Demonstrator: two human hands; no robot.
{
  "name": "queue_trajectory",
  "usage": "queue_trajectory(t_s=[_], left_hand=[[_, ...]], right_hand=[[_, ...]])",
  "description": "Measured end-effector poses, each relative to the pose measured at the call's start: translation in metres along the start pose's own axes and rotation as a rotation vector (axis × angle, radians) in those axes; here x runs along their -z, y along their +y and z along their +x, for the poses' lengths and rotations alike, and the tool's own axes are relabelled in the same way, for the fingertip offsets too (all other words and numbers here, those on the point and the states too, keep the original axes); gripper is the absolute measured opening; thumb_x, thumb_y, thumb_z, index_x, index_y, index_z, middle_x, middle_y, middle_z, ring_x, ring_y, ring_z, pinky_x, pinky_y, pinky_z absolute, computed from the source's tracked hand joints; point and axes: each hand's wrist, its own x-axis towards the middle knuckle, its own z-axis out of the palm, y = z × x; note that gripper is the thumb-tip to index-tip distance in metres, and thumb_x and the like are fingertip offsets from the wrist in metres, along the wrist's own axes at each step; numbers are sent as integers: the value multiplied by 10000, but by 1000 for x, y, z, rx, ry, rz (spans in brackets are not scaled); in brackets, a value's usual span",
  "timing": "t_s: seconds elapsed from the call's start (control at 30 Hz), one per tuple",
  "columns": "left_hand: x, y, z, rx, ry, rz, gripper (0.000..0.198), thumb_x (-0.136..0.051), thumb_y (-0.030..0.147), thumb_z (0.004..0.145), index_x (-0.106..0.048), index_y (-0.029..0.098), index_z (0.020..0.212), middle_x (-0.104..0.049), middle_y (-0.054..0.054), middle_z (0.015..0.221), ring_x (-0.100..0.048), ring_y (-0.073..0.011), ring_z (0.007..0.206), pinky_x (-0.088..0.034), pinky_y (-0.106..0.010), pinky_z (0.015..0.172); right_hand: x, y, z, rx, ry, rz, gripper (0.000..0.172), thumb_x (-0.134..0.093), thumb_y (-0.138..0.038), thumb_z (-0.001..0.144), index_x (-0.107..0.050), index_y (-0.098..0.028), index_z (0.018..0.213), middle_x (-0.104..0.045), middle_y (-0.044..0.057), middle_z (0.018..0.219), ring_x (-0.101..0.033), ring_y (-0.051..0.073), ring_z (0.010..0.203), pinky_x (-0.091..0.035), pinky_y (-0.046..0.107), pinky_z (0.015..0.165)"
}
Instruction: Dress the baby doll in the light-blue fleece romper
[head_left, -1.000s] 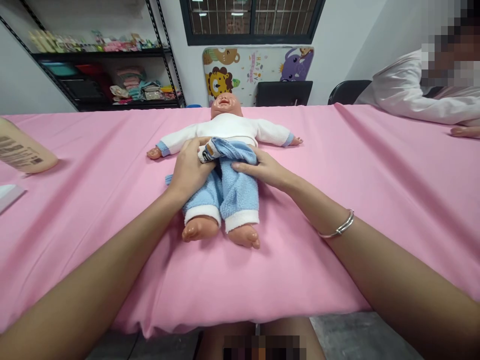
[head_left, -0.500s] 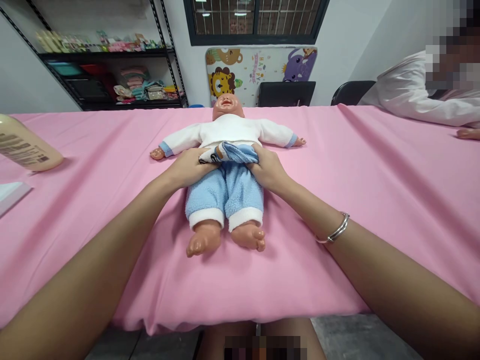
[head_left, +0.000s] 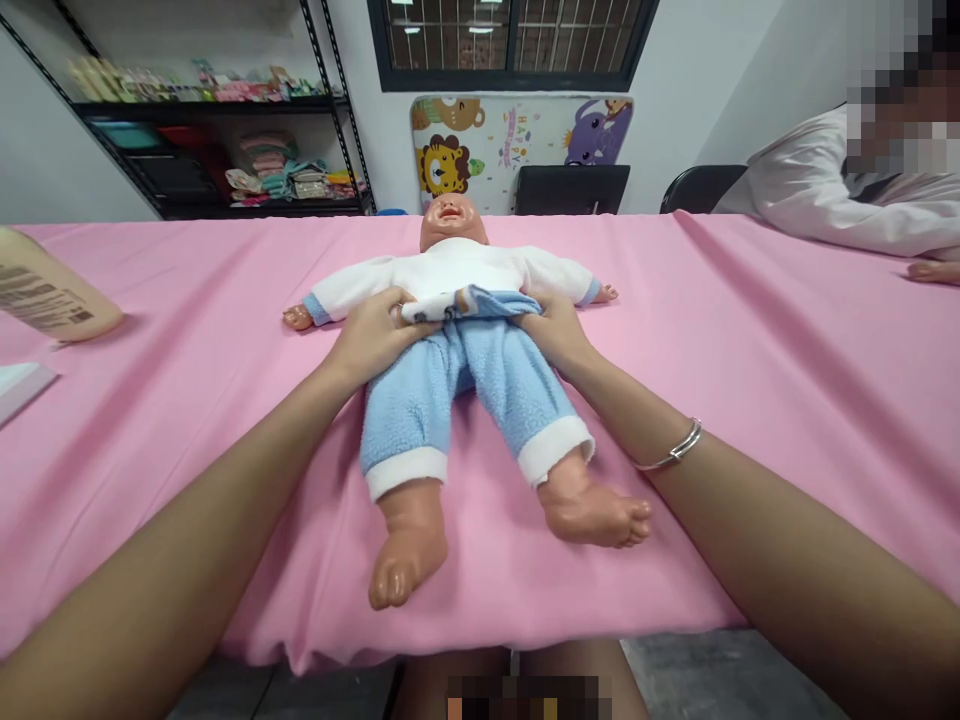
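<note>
A baby doll [head_left: 454, 222] lies on its back on the pink-covered table, head away from me, arms spread and legs apart. It wears a white top [head_left: 465, 268] with blue cuffs and fluffy blue trousers [head_left: 412, 410] with white hems. My left hand [head_left: 379, 335] grips the waist edge of the trousers on the left, fingers closed round the folded cloth. On the right side my right hand [head_left: 559, 330] is closed on the same waistband, whose patterned inner side [head_left: 465, 304] is turned out between the two hands. Both bare feet rest near the front edge.
A cream bottle [head_left: 56, 290] lies at the left, with a white and pale-blue box [head_left: 22, 388] below it. Across the pink table [head_left: 750, 400], a person in white sleeves [head_left: 825, 200] leans at the far right. Shelves [head_left: 210, 108] and a black chair [head_left: 701, 187] stand behind.
The doll's legs have spread and come nearer the front edge, its left-side arm shifting outward. My hands have moved slightly apart, and the waistband is stretched wider between them.
</note>
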Motion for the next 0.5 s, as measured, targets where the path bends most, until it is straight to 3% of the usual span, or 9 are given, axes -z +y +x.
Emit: queue_trajectory(t_s=[0.07,0.13,0.2,0.33,0.43,0.5], left_hand=[[5,-9,0,99,71,97,305,-654,424,707,-622,178,884,-684,-69,960,-603,-284,937,-449,-341,825],[8,-14,1,170,30,125,252,-612,370,718,-637,184,886,-695,-67,971,-605,-290,953,-455,-343,835],[8,-15,2,183,-30,61,250,-578,385,738,-649,184,868,-697,-55,942,-604,-283,948,-470,-337,827],[-1,-6,-1,221,-36,-389,310,-651,427,678,-642,165,842,-681,-52,869,-617,-259,895,-510,-333,791],[-10,-2,-1,260,13,-795,314,-687,338,642,-638,171,903,-692,-59,919,-638,-247,928,-536,-343,842],[-14,-3,0,270,33,-874,315,-696,351,670,-629,186,930,-696,-68,942,-641,-261,967,-548,-368,873]], right_hand=[[4,6,-1,-58,116,-61,120,-561,-221,762,-610,-125,710,-548,11,646,-464,155,666,-389,308,714],[5,10,0,-107,186,-82,111,-590,-229,757,-626,-126,775,-586,22,698,-509,174,709,-429,344,790],[4,12,1,-127,147,8,181,-609,-253,753,-637,-125,879,-649,53,842,-573,209,835,-457,385,879],[0,10,4,-119,-28,371,306,-621,-309,768,-632,-148,1028,-664,90,1140,-589,244,1092,-454,423,1029],[0,10,7,-227,-68,614,323,-622,-320,786,-599,-165,1068,-651,93,1196,-599,236,1122,-473,401,1048],[0,11,8,-310,-90,703,300,-597,-309,795,-581,-164,1057,-652,99,1189,-606,233,1115,-491,386,1042]])
